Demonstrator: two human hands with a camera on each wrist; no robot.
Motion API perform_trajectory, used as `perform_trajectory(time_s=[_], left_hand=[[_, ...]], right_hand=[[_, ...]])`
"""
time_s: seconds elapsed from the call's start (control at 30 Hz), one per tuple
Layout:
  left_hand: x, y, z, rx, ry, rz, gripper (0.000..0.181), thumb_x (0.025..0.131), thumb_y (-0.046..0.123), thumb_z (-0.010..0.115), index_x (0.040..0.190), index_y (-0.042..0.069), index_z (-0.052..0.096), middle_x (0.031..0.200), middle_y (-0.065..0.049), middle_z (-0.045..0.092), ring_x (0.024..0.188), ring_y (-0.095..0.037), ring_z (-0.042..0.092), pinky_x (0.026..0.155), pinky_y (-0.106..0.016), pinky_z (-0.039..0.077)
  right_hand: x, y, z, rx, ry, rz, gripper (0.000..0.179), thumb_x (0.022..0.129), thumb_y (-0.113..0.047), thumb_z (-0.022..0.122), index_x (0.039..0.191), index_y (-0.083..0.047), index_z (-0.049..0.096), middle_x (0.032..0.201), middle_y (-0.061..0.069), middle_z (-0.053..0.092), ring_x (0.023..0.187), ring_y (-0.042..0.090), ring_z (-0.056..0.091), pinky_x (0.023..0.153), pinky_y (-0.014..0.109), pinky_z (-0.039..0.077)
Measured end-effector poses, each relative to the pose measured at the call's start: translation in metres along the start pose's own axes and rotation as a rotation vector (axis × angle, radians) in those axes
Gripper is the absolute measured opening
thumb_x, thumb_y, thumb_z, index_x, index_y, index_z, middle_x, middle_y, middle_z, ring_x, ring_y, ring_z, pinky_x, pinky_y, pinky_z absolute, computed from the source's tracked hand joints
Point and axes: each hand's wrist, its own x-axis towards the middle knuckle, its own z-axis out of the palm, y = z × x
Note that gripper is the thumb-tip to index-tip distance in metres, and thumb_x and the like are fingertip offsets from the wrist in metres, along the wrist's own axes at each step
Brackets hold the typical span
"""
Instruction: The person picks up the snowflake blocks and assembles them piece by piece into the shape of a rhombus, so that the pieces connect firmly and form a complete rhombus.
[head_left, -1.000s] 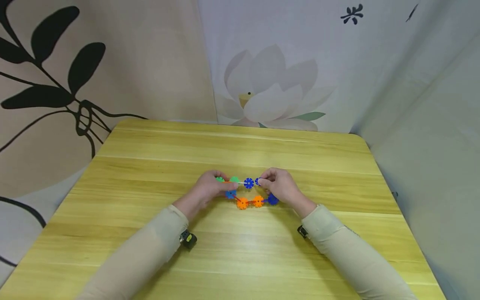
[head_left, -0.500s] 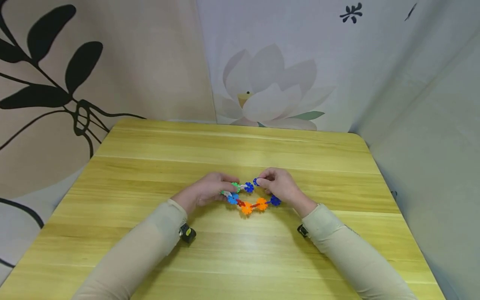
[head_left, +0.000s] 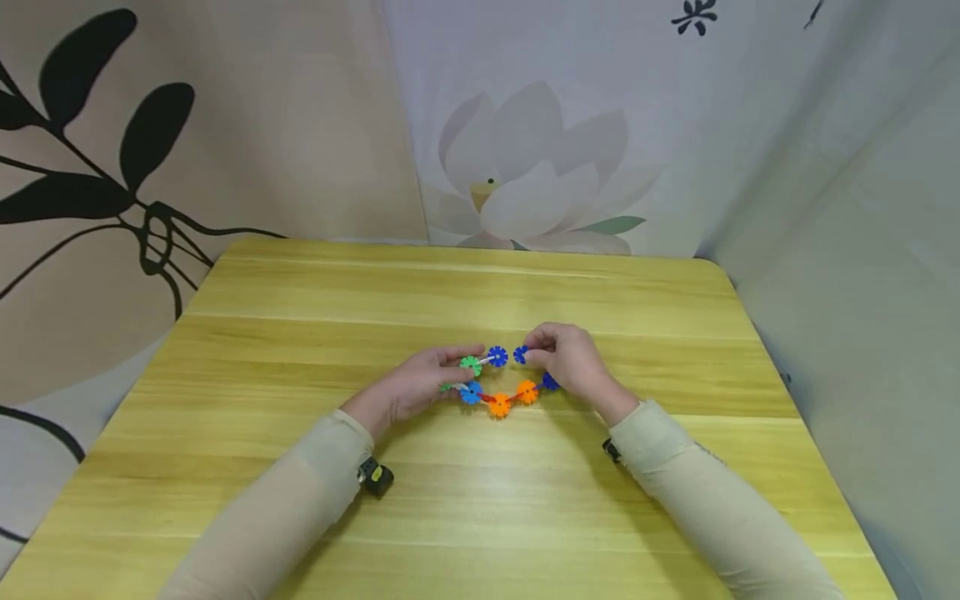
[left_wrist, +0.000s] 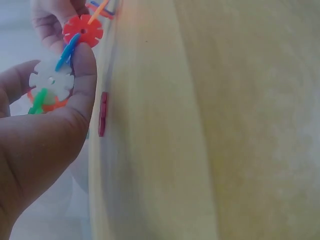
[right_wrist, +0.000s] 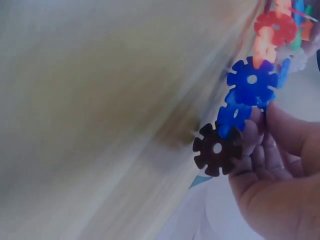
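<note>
A chain of slotted plastic snowflake discs hangs between the hands, its two blue end discs [head_left: 497,357] a small gap apart in the head view. The left hand [head_left: 427,379] holds the chain around a green disc [head_left: 471,365], thumb below and a finger above it. In the left wrist view a white disc [left_wrist: 51,81] sits between its fingers. The right hand [head_left: 567,357] pinches a blue disc [head_left: 521,354] at the other end. Blue [head_left: 472,392] and orange discs [head_left: 527,392] form the near side. In the right wrist view a dark disc [right_wrist: 217,148] touches the fingertips.
Both hands are above a wooden table [head_left: 480,517]. A thin red piece [left_wrist: 103,114] shows on edge in the left wrist view. Printed curtains [head_left: 555,125] hang behind the table and on the right.
The left hand has shifted its grip; its fingers now spread around the green disc. The chain tilted and came up slightly. The right hand moved a little up and right, still pinching its disc.
</note>
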Motion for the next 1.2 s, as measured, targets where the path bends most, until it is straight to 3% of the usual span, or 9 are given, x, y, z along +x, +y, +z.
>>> perform_trajectory(time_s=[0.13,0.23,0.37,0.5,0.73,0.87,0.97,1.03,1.2], left_hand=[[0.001,0.001,0.0,-0.012,0.012,0.018,0.054,0.109,0.011,0.061,0.161,0.014,0.048,0.166,-0.01,0.049,0.122,-0.019,0.062,0.099,-0.029,0.056],[0.002,0.001,-0.001,-0.01,0.005,0.023,0.056,0.108,0.009,0.062,0.161,0.012,0.046,0.165,-0.012,0.05,0.12,-0.018,0.065,0.096,-0.027,0.057],[0.002,0.002,-0.003,0.019,-0.022,0.029,0.061,0.106,0.008,0.064,0.163,0.011,0.042,0.165,-0.014,0.049,0.133,-0.029,0.065,0.11,-0.036,0.057],[0.003,0.005,-0.003,0.079,-0.06,0.017,0.067,0.104,0.007,0.065,0.165,0.013,0.039,0.166,-0.016,0.048,0.144,-0.036,0.058,0.123,-0.05,0.047],[0.005,0.011,0.001,0.206,-0.087,-0.009,0.066,0.102,0.009,0.065,0.164,0.019,0.043,0.167,-0.017,0.046,0.155,-0.036,0.045,0.128,-0.057,0.039],[0.006,0.008,-0.001,0.215,-0.058,-0.005,0.064,0.102,0.009,0.067,0.162,0.011,0.045,0.164,-0.019,0.049,0.146,-0.033,0.055,0.122,-0.047,0.049],[0.006,0.006,-0.003,0.182,-0.027,0.012,0.07,0.099,0.006,0.07,0.163,0.005,0.041,0.161,-0.021,0.051,0.127,-0.03,0.067,0.106,-0.037,0.06],[0.005,0.006,-0.005,0.166,-0.011,0.028,0.074,0.098,0.003,0.072,0.163,0.002,0.038,0.162,-0.021,0.049,0.122,-0.026,0.068,0.1,-0.03,0.062],[0.005,0.006,-0.007,0.146,0.019,0.028,0.066,0.102,0.003,0.068,0.162,0.001,0.04,0.165,-0.02,0.047,0.127,-0.027,0.066,0.103,-0.029,0.06]], right_hand=[[0.003,0.0,0.0,-0.053,-0.006,-0.051,0.017,0.102,-0.012,0.074,0.119,-0.01,0.079,0.115,0.008,0.08,0.101,0.022,0.074,0.087,0.038,0.066],[0.005,0.001,0.001,-0.078,-0.026,-0.071,0.015,0.103,-0.013,0.074,0.116,-0.011,0.08,0.115,0.007,0.08,0.1,0.02,0.074,0.088,0.038,0.065],[0.005,0.001,0.004,-0.081,-0.061,-0.084,0.011,0.102,-0.014,0.074,0.11,-0.012,0.082,0.109,0.005,0.081,0.094,0.017,0.072,0.085,0.037,0.064],[0.004,-0.001,0.006,-0.07,-0.1,-0.084,0.008,0.102,-0.015,0.074,0.106,-0.014,0.081,0.104,0.003,0.08,0.09,0.016,0.069,0.082,0.034,0.062],[0.002,-0.001,0.007,-0.019,-0.127,-0.058,0.007,0.103,-0.015,0.073,0.105,-0.014,0.08,0.103,0.003,0.079,0.087,0.016,0.067,0.079,0.031,0.06],[0.002,0.002,0.002,0.011,-0.087,-0.058,0.01,0.104,-0.016,0.072,0.11,-0.012,0.08,0.106,0.005,0.08,0.087,0.016,0.068,0.077,0.03,0.06],[0.003,0.002,-0.005,0.045,-0.02,-0.062,0.012,0.104,-0.018,0.073,0.112,-0.012,0.08,0.106,0.006,0.08,0.086,0.017,0.068,0.075,0.029,0.059],[0.003,0.0,-0.009,0.071,0.024,-0.06,0.012,0.103,-0.019,0.074,0.111,-0.012,0.08,0.105,0.007,0.08,0.086,0.019,0.066,0.073,0.029,0.057],[0.004,-0.005,-0.015,0.105,0.072,-0.034,0.012,0.104,-0.021,0.074,0.11,-0.012,0.08,0.102,0.007,0.079,0.085,0.021,0.065,0.07,0.027,0.055]])
